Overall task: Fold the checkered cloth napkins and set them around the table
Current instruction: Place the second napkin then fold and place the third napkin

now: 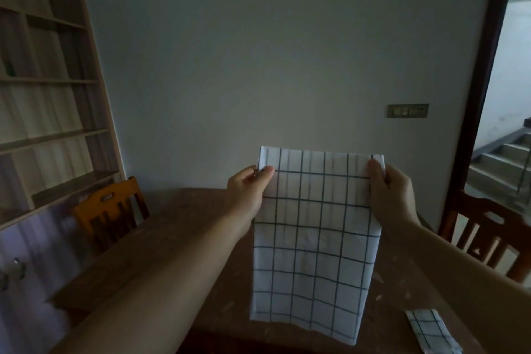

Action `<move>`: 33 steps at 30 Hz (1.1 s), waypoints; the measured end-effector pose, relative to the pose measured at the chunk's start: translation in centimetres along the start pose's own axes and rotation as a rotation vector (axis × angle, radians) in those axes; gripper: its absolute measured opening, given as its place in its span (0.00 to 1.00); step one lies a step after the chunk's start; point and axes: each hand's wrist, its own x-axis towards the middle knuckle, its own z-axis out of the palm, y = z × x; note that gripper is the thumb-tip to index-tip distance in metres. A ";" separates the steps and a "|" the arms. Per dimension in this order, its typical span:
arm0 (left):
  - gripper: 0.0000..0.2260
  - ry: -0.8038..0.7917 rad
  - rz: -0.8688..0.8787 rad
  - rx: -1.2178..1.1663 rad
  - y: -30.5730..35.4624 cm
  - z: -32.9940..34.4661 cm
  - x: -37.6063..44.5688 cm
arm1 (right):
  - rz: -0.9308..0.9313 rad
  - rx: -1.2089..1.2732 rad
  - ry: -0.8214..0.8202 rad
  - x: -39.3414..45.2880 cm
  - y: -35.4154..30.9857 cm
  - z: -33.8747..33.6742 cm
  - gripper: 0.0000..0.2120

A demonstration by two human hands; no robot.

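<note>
A white checkered napkin (313,241) with dark grid lines hangs in the air above the brown wooden table (172,253). My left hand (248,190) pinches its upper left corner and my right hand (390,190) pinches its upper right corner. The cloth looks doubled over and hangs down with its lower edge near the table's front. A second checkered napkin (431,332), folded into a narrow strip, lies on the table at the lower right.
An orange wooden chair (110,210) stands at the table's far left and a darker wooden chair (488,236) at its right. A tall wooden shelf unit (48,95) fills the left wall. An open doorway (511,123) with stairs is at the right.
</note>
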 end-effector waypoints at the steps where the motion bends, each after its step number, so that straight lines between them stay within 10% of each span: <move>1: 0.10 -0.017 -0.019 -0.013 0.0 0.1 0.0 | -0.009 0.003 0.015 0.1 -0.1 0.0 0.21; 14: 0.16 -0.127 -0.091 0.004 -0.5 0.7 0.3 | -0.038 0.076 0.076 1.9 -1.4 -1.8 0.26; 20: 0.08 -0.116 -0.063 -0.121 0.4 -0.2 1.4 | 0.167 0.034 -0.234 0.0 -0.6 -2.3 0.24; 27: 0.02 -0.498 -0.254 -0.007 -3.6 -1.2 -0.4 | 0.213 0.036 -0.135 3.0 -0.7 -3.0 0.23; 33: 0.03 -0.292 -0.218 -0.045 -4.4 -0.8 -0.2 | 0.521 0.088 -0.593 0.1 3.9 -4.2 0.25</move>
